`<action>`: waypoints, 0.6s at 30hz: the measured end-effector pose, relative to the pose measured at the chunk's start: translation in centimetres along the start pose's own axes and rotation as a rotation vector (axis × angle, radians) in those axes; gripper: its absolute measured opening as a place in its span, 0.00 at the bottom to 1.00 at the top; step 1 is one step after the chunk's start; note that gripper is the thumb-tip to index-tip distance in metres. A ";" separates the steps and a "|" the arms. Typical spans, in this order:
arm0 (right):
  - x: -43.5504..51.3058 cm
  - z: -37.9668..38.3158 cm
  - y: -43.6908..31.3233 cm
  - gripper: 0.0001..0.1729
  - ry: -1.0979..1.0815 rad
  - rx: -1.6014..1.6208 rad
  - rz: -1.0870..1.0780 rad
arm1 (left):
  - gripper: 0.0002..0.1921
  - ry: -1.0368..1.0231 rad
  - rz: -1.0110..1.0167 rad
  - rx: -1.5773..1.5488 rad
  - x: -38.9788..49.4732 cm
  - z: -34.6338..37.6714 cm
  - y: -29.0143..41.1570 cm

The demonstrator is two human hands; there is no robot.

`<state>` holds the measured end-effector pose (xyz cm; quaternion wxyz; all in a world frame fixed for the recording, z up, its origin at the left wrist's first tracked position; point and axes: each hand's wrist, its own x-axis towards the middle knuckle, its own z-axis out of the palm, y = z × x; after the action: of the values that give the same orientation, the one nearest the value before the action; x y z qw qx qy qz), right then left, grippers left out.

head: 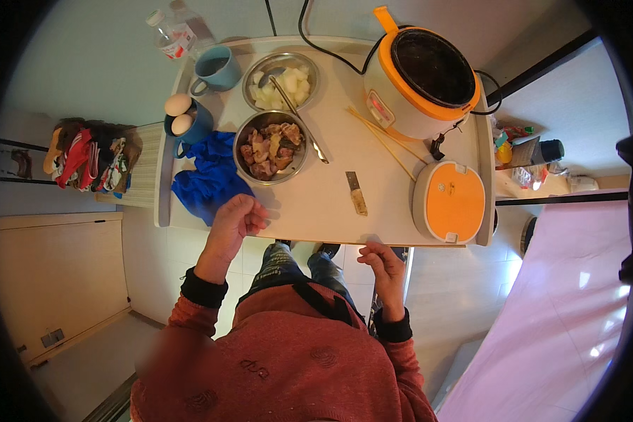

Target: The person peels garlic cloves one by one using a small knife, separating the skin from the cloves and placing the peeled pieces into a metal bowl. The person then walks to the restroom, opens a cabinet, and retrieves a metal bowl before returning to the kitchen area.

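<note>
My left hand (237, 221) is over the table's front left edge, beside a crumpled blue cloth (211, 179), its fingers loosely curled with nothing seen in them. Just off the front edge, my right hand (384, 266) holds nothing, fingers bent and apart. A metal bowl of meat pieces (271, 147) stands beyond my left hand. Behind it is a metal bowl of pale cut chunks (290, 87) with a spoon (300, 118) lying across its rim. Between the hands, farther in, lies a small flat blade-like piece (356, 194). Wooden chopsticks (385, 140) touch an orange-topped lunch box (453, 203).
An open rice cooker (409, 113) with dark contents stands at the back right, its black cord running behind. At left are a blue mug (203, 124) holding eggs, another blue mug (227, 84) and a plastic bottle (169, 37). The table has a raised rim (163, 184).
</note>
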<state>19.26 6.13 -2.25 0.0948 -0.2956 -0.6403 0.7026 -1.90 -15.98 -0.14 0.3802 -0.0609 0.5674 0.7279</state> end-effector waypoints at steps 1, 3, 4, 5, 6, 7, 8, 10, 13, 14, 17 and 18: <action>0.2 0.0 -0.1 0.11 -0.002 -0.035 -0.018 | 0.09 0.000 -0.013 -0.002 0.3 0.1 0.1; 0.7 0.2 -0.2 0.12 -0.015 -0.082 -0.049 | 0.09 -0.005 0.002 -0.026 0.7 0.4 0.3; 0.9 0.3 -0.3 0.12 -0.018 -0.080 -0.053 | 0.10 -0.007 0.022 -0.037 0.8 0.4 0.5; 1.1 0.3 -0.5 0.12 -0.021 -0.074 -0.062 | 0.11 0.010 0.010 -0.030 1.0 0.4 0.6; 1.4 0.4 -0.7 0.12 -0.021 -0.067 -0.075 | 0.11 -0.004 0.007 -0.030 1.1 0.4 0.8; 1.6 0.5 -0.9 0.11 -0.012 -0.073 -0.068 | 0.11 -0.018 0.005 -0.026 1.4 0.3 0.9; 1.9 0.6 -1.2 0.11 0.008 -0.094 -0.074 | 0.11 -0.027 0.007 -0.017 1.6 0.2 1.1; 2.4 1.0 -1.9 0.11 0.022 -0.124 -0.095 | 0.12 -0.066 -0.007 -0.043 2.1 -0.1 1.5; 3.4 1.5 -2.8 0.11 0.068 -0.215 -0.074 | 0.12 -0.091 -0.007 -0.031 2.7 -0.4 2.0; 3.8 1.8 -3.0 0.11 0.095 -0.254 -0.059 | 0.12 -0.105 0.008 -0.032 2.8 -0.5 2.2; 4.7 2.5 -3.2 0.11 0.147 -0.394 -0.147 | 0.12 -0.019 -0.040 0.065 3.1 -0.6 2.6; 4.8 2.4 -3.2 0.11 0.193 -0.474 -0.183 | 0.11 0.016 -0.080 0.097 3.2 -0.7 2.7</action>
<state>13.30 7.04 -0.57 0.1466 -0.3162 -0.7990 0.4901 -6.05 -15.22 0.02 0.4069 -0.0709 0.6021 0.6833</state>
